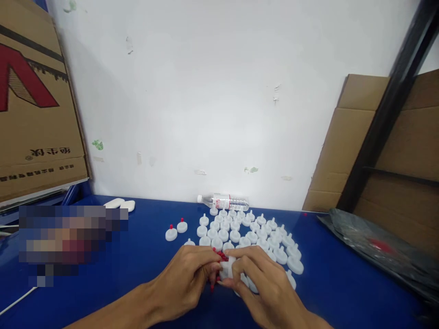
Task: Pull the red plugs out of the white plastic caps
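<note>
My right hand (264, 283) is closed on a white nozzle cap (226, 269), a round lid that is partly hidden by the fingers. From the other side my left hand (187, 278) pinches close against this cap; whatever its fingertips hold is covered. Small red tips (222, 256) lie in a little heap just behind and below the fingers. Many more white nozzle caps (235, 236) stand on the blue table (144, 246), mostly with bare spouts pointing up. To the left are two white caps with red tips (171, 234) on their spouts.
A clear plastic bottle (229, 201) lies along the wall behind the caps. Two white objects (127, 206) and a pixelated patch are at the left, below a large cardboard box (37, 109). A dark plastic bag (380, 251) lies at the right.
</note>
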{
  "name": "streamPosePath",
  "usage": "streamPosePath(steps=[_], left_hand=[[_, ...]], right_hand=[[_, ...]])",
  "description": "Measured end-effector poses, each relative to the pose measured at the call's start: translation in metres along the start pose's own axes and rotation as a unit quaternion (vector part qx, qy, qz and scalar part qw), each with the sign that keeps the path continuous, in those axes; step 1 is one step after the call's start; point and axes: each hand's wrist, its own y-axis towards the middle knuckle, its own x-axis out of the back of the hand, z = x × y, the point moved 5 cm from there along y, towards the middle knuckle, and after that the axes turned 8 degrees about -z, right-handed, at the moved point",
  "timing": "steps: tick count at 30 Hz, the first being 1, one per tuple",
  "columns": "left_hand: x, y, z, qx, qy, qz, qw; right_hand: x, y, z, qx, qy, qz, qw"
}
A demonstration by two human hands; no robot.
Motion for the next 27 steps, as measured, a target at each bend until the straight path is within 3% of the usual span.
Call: streamPosePath(steps=[4,7,10,12,15,21,27], left_hand=[[0.009,0.006,0.005,0.024,0.005,-0.041,0.999],[0.032,0.011,0.015,0.064,0.016,-0.132,0.989],[0.069,0.016,0.031,0.098,0.173,-0.208,0.958],[0.092,0.02,0.044,0.104,0.403,-0.184,0.891],[0.119,0.021,0.068,0.123,0.479,-0.155,0.855],[0.118,0.014,0.1,0.127,0.49,-0.022,0.862],[0.108,0.021,0.08,0.089,0.477,-0.03,0.874]], right_hand=[[-0.001,0.002,-0.006,-0.029,-0.013,0.004,0.999],[-0.003,0.001,-0.01,-0.041,-0.051,0.028,0.997],[-0.004,0.0,-0.013,-0.057,-0.077,0.065,0.993],[-0.004,0.0,-0.015,-0.059,-0.084,0.079,0.992],[-0.005,0.001,-0.015,-0.059,-0.079,0.094,0.991],[-0.013,-0.002,-0.014,-0.068,-0.057,0.155,0.984],[-0.017,-0.006,-0.018,-0.08,-0.063,0.189,0.977]])
